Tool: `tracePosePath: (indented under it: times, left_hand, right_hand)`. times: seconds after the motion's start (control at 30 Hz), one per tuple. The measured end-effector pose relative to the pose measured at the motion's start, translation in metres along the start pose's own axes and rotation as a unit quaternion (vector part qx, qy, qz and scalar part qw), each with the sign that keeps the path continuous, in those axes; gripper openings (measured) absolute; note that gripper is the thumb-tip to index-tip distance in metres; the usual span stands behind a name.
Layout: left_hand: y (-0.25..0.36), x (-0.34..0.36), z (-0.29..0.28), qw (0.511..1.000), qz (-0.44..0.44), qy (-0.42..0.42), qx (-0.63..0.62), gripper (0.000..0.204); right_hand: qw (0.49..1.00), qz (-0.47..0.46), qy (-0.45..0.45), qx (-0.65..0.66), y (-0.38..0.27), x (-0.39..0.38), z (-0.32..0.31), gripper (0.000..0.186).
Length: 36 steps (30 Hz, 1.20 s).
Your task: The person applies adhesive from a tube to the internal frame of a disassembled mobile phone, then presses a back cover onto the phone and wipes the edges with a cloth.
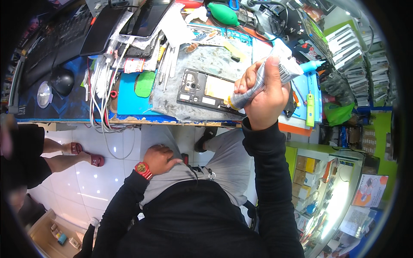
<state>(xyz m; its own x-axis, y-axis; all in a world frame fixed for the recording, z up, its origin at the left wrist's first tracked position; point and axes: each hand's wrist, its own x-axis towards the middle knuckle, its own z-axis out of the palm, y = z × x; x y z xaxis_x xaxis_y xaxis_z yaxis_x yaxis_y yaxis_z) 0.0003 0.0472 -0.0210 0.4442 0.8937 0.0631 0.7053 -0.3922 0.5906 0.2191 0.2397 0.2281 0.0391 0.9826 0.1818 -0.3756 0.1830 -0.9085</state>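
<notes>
Overflow could smear the phone frame (201, 101) if your right hand (270, 103), clamped round the squeeze tube (289, 68), presses too hard, your left hand (160, 160) lying loose.

Your right hand (267, 95) covers the middle of the crinkled tube (289, 69), and together they partly hide the right end of the phone frame (200, 89). Beside you, another person (26, 152) runs off into the blurred left rim. Contents of the far-right packets (379, 71) are too small to tell.
</notes>
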Motion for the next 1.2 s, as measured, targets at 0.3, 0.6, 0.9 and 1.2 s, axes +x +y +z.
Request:
tracePosePath:
  times: [0.3,0.6,0.9,1.2]
  left_hand:
    - [0.001,0.001,-0.001,1.000,0.013,0.017,-0.015,0.044]
    - [0.002,0.003,-0.005,1.000,0.009,0.005,-0.014,0.043]
    - [0.001,0.003,-0.003,1.000,0.014,0.011,-0.020,0.050]
    - [0.001,0.003,-0.004,1.000,0.013,0.009,-0.015,0.050]
  right_hand:
    - [1.000,0.023,-0.007,-0.012,0.009,-0.003,0.007,0.040]
    - [0.997,0.036,-0.031,-0.054,0.013,-0.002,0.012,0.043]
    - [1.000,0.026,-0.016,-0.008,0.016,-0.001,0.011,0.036]
    - [0.997,0.030,-0.040,-0.063,0.015,0.001,0.008,0.043]
